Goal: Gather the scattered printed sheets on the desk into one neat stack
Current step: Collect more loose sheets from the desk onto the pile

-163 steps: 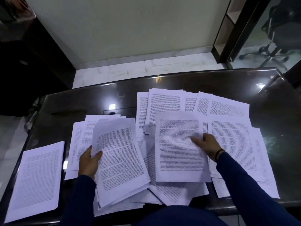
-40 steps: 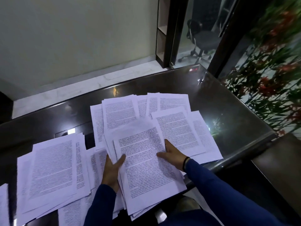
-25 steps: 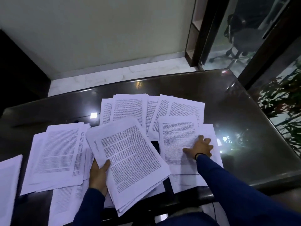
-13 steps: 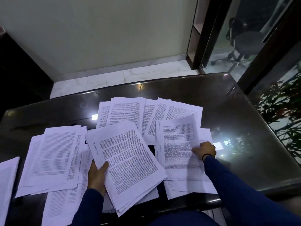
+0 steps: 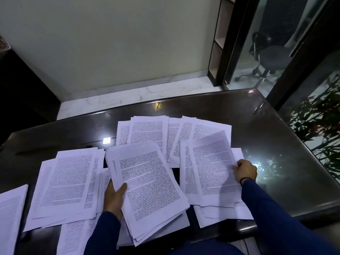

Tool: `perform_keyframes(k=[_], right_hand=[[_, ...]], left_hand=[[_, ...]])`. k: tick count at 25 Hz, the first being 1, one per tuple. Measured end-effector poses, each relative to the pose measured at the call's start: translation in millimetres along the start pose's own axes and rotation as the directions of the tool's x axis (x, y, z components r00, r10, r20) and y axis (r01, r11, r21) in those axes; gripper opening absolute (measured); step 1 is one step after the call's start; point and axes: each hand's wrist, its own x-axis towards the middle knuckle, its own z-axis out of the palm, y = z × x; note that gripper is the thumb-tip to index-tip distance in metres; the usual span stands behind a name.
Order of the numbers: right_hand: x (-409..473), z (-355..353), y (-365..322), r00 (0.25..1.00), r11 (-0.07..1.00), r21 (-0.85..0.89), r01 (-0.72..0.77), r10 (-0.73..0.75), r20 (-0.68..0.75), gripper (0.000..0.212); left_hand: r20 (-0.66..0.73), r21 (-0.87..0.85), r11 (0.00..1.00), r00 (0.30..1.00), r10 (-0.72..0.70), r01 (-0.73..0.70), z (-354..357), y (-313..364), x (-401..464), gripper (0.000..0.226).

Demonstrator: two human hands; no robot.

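Printed white sheets lie scattered over a dark glossy desk. My left hand grips the left edge of a gathered stack of sheets, held tilted above the desk's near edge. My right hand pinches the right edge of a loose sheet whose far end lifts off the pile under it. More sheets fan out behind, and a loose pile lies to the left.
A separate sheet lies at the far left edge. The desk's right half reflects light. Beyond the desk are a pale wall, a dark door frame, an office chair behind glass and a plant at right.
My right hand has slid to the right edge of the right-hand sheet and raised it off the pile. The stack in my left hand stays in place.
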Motion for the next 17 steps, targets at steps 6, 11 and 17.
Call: perform_keyframes(k=[6,11,17], right_hand=[[-51.7,-88.1,-115.7,0.778,0.593,-0.544,0.594,-0.594,0.202,0.033],[-119.4,-51.5,-209.0,0.172,-0.017,-0.569,0.822,-0.945,0.277,0.019],[-177.2,99.2,-195.4,-0.255,-0.354,-0.373,0.858,-0.923,0.29,0.034]], left_hand=[[-0.009,0.185,0.978,0.995,0.104,-0.1,-19.0,27.2,1.0,0.037],[0.011,0.251,0.954,0.986,0.168,-0.166,-23.0,40.5,3.4,0.043],[0.016,0.103,0.983,0.989,0.148,-0.149,17.3,26.1,-15.4,0.043]])
